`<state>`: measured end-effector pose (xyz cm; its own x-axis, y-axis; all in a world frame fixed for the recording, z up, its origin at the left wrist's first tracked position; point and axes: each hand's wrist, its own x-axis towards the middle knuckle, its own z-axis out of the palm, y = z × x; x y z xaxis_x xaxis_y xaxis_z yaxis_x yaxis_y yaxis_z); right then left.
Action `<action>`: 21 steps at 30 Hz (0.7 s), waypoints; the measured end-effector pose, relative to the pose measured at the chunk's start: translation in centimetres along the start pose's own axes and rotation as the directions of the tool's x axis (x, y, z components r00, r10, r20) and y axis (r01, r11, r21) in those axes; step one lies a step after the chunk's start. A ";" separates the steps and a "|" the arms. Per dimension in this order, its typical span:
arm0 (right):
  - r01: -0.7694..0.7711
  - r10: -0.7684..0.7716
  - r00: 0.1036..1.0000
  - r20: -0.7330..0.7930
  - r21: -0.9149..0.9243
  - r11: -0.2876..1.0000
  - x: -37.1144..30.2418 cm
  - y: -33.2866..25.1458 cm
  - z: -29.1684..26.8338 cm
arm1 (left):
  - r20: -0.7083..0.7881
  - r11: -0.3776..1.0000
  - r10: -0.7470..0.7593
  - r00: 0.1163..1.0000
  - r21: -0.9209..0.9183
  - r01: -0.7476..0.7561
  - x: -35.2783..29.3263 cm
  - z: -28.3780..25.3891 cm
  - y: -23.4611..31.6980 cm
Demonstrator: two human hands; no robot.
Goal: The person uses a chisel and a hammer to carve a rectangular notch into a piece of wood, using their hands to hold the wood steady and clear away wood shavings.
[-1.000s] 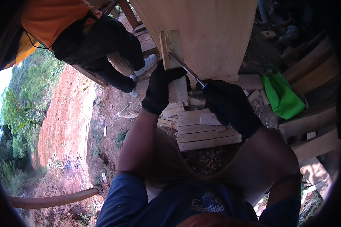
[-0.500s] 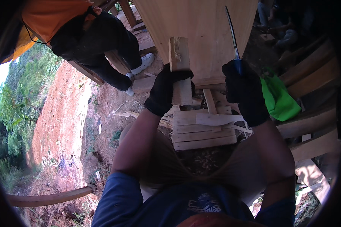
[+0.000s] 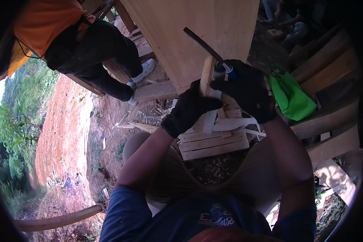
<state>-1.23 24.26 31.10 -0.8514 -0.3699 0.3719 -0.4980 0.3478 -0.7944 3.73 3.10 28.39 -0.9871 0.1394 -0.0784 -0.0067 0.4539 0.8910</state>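
My left hand (image 3: 191, 109), in a black glove, is closed round a short flat piece of wood (image 3: 207, 74) that stands upright and leans slightly, one narrow edge facing me. My gloved right hand (image 3: 248, 88) grips the blue handle of a long, narrow knife (image 3: 203, 43). Its dark blade slants up and leftward, crossing by the top of the wood; whether it touches cannot be made out. Below both hands is a low slatted wooden piece (image 3: 213, 144), and a pale, pointed strip of wood (image 3: 234, 124) lies over it.
A wide wooden board (image 3: 181, 28) rises just ahead. On the right are a bright green bag (image 3: 292, 97) and several long planks (image 3: 330, 111). A person in dark trousers (image 3: 92, 48) stands at the left; another person (image 3: 296, 26) sits far right. Wood shavings (image 3: 141, 126) litter the ground.
The knife has swung from upright to a leftward slant as my right hand came in beside the wood. My left hand has lowered and turned the wood, moving it right.
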 end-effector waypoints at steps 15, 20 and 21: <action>0.375 -0.438 0.899 0.015 -0.543 0.751 -0.8 0.1 1.4 | -0.005 1.000 -0.025 1.000 0.015 0.025 -1.2 0.3 1.1; 0.288 -0.365 0.931 -0.013 -0.589 0.755 -0.5 -0.6 1.6 | 0.059 0.994 -0.043 0.997 -0.097 0.049 -1.1 -0.6 1.1; 0.286 -0.356 0.934 -0.018 -0.558 0.779 -0.3 -0.8 1.5 | 0.083 0.985 -0.044 0.996 -0.164 0.057 -1.1 -0.7 1.2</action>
<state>-0.33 22.85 30.86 -0.6215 -0.4536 0.6387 -0.7231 0.6458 -0.2449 4.70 2.90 29.87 -0.9693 0.1916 -0.1540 -0.0890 0.3106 0.9464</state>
